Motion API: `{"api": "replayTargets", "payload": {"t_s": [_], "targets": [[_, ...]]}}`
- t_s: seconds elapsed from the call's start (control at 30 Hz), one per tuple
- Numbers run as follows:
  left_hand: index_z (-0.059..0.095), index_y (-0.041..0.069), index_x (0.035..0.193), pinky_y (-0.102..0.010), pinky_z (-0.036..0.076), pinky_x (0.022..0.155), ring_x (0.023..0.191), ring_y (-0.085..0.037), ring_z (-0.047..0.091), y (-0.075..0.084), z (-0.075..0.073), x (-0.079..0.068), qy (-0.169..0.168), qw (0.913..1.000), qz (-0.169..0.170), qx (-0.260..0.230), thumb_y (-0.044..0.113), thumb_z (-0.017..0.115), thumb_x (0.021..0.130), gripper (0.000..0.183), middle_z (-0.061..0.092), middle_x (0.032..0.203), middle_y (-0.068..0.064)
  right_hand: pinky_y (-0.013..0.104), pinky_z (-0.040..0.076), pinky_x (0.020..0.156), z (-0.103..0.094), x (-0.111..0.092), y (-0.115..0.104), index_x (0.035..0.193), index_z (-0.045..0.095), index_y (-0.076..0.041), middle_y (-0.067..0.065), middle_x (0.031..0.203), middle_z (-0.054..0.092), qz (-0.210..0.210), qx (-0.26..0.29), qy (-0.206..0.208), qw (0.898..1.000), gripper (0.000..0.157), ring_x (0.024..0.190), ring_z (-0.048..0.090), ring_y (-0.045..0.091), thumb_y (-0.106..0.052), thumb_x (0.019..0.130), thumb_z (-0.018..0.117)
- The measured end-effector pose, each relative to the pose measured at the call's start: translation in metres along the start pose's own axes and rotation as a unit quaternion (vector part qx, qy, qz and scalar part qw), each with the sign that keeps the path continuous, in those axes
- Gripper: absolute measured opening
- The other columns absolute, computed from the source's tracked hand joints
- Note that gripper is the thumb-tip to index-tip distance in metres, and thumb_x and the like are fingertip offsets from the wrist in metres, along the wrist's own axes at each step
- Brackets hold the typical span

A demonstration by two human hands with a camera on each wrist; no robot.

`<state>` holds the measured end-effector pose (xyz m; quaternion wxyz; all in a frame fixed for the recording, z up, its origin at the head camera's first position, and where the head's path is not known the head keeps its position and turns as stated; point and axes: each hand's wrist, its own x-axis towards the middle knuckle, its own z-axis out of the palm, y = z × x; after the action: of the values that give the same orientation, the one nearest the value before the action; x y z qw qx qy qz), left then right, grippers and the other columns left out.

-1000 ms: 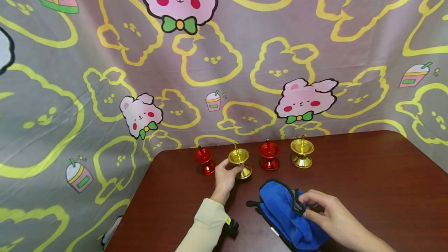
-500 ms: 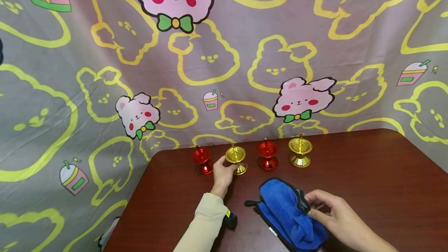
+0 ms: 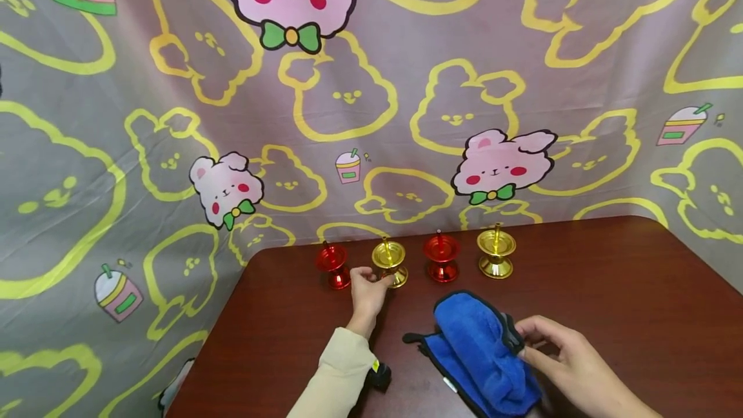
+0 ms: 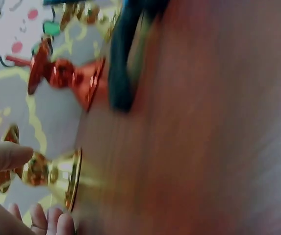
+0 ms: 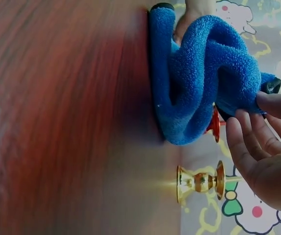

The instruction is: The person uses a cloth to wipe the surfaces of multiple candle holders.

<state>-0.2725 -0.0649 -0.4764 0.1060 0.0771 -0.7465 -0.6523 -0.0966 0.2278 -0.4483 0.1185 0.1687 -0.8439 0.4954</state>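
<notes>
My left hand (image 3: 368, 292) is right beside a gold candle holder (image 3: 390, 263), which stands upright on the table. In the left wrist view, its thumb overlaps the holder's neck while the other fingers lie apart from the base. My right hand (image 3: 560, 353) pinches the black-trimmed edge of a blue cloth (image 3: 478, 353) between thumb and fingers. That cloth is bunched and folded, and the right wrist view shows its raised loops (image 5: 204, 73). A red candle holder (image 3: 333, 266) stands to the left of the gold one.
To the right stand another red candle holder (image 3: 442, 258) and a second gold one (image 3: 496, 253), making a row along the back of the dark wooden table (image 3: 627, 289). A cartoon-printed curtain (image 3: 400, 102) hangs behind. A black device (image 3: 380, 376) sits at the left wrist.
The gold candle holder has shifted slightly back and left into the row, and my left hand has loosened from it and dropped lower. My right hand has drawn the cloth's edge a little right.
</notes>
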Motion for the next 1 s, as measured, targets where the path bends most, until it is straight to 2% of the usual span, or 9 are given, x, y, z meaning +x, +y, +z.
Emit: {"api": "replayTargets", "payload": {"t_s": [0.1, 0.2, 0.27, 0.37, 0.47, 0.6, 0.7, 0.87, 1.0], "targets": [[0.045, -0.001, 0.099, -0.028, 0.039, 0.065, 0.075, -0.018, 0.046, 0.002, 0.000, -0.013, -0.010, 0.9998, -0.012, -0.012, -0.002, 0.079, 0.074, 0.043, 0.046, 0.083, -0.007, 0.026, 0.054, 0.069, -0.004, 0.000, -0.003, 0.107, 0.067, -0.011, -0.003, 0.097, 0.067, 0.035, 0.013, -0.008, 0.999, 0.021, 0.083, 0.064, 0.010, 0.000, 0.090, 0.072], [0.049, -0.003, 0.097, -0.027, 0.040, 0.062, 0.070, -0.015, 0.048, 0.007, 0.003, -0.027, -0.053, 0.9984, -0.011, -0.020, -0.001, 0.079, 0.075, 0.037, 0.050, 0.078, -0.004, 0.025, 0.055, 0.073, -0.009, -0.002, -0.006, 0.110, 0.066, -0.008, 0.000, 0.100, 0.067, 0.081, 0.025, -0.017, 0.996, 0.017, 0.086, 0.066, 0.011, -0.007, 0.093, 0.070], [0.055, -0.003, 0.101, -0.027, 0.044, 0.064, 0.073, -0.014, 0.053, 0.012, 0.007, -0.034, -0.097, 0.9951, -0.007, -0.019, 0.001, 0.079, 0.078, 0.034, 0.055, 0.081, -0.005, 0.025, 0.055, 0.073, -0.012, -0.003, -0.008, 0.110, 0.066, -0.007, 0.001, 0.101, 0.068, 0.101, 0.029, -0.013, 0.994, 0.016, 0.087, 0.067, 0.012, -0.007, 0.094, 0.069], [0.060, -0.004, 0.110, -0.030, 0.050, 0.068, 0.081, -0.016, 0.059, 0.018, 0.016, -0.039, -0.163, 0.9864, -0.001, -0.023, 0.003, 0.078, 0.081, 0.035, 0.062, 0.091, -0.012, 0.025, 0.054, 0.073, -0.014, -0.005, -0.010, 0.109, 0.066, -0.006, 0.002, 0.099, 0.068, 0.112, 0.030, 0.002, 0.993, 0.015, 0.086, 0.067, 0.014, -0.006, 0.094, 0.069], [0.059, -0.005, 0.120, -0.032, 0.052, 0.073, 0.090, -0.021, 0.061, 0.025, 0.028, -0.039, -0.201, 0.9794, 0.012, -0.015, 0.003, 0.078, 0.082, 0.043, 0.063, 0.105, -0.019, 0.024, 0.053, 0.073, -0.015, -0.006, -0.010, 0.109, 0.067, -0.007, 0.001, 0.098, 0.069, 0.122, 0.029, 0.013, 0.992, 0.015, 0.085, 0.066, 0.014, -0.007, 0.094, 0.070], [0.054, -0.005, 0.129, -0.033, 0.052, 0.077, 0.096, -0.028, 0.060, 0.030, 0.046, -0.034, -0.202, 0.9789, 0.029, 0.014, 0.005, 0.081, 0.080, 0.057, 0.059, 0.113, -0.023, 0.024, 0.053, 0.073, -0.016, -0.009, -0.007, 0.108, 0.067, -0.007, 0.001, 0.097, 0.069, 0.112, 0.012, 0.029, 0.993, 0.015, 0.085, 0.066, 0.014, -0.004, 0.094, 0.069], [0.051, -0.005, 0.130, -0.032, 0.051, 0.078, 0.093, -0.027, 0.058, 0.030, 0.058, -0.027, -0.188, 0.9810, 0.032, 0.035, 0.004, 0.082, 0.077, 0.062, 0.057, 0.108, -0.020, 0.023, 0.052, 0.072, -0.018, -0.011, -0.005, 0.107, 0.067, -0.008, -0.002, 0.097, 0.069, 0.111, -0.002, 0.039, 0.993, 0.016, 0.085, 0.065, 0.012, -0.002, 0.093, 0.069], [0.053, -0.003, 0.125, -0.029, 0.046, 0.073, 0.086, -0.020, 0.054, 0.029, 0.070, -0.014, -0.175, 0.9812, 0.034, 0.073, 0.005, 0.085, 0.074, 0.061, 0.057, 0.099, -0.013, 0.024, 0.053, 0.070, -0.021, -0.012, -0.002, 0.107, 0.067, -0.008, -0.002, 0.095, 0.069, 0.108, -0.012, 0.045, 0.993, 0.016, 0.084, 0.065, 0.011, -0.002, 0.092, 0.070], [0.059, -0.001, 0.120, -0.032, 0.049, 0.080, 0.093, -0.021, 0.059, 0.029, 0.077, -0.006, -0.185, 0.9778, 0.041, 0.090, 0.009, 0.086, 0.075, 0.053, 0.065, 0.102, -0.008, 0.024, 0.053, 0.069, -0.024, -0.013, 0.001, 0.106, 0.067, -0.008, -0.001, 0.095, 0.069, 0.105, -0.015, 0.050, 0.993, 0.017, 0.083, 0.066, 0.011, -0.001, 0.091, 0.071]]}}
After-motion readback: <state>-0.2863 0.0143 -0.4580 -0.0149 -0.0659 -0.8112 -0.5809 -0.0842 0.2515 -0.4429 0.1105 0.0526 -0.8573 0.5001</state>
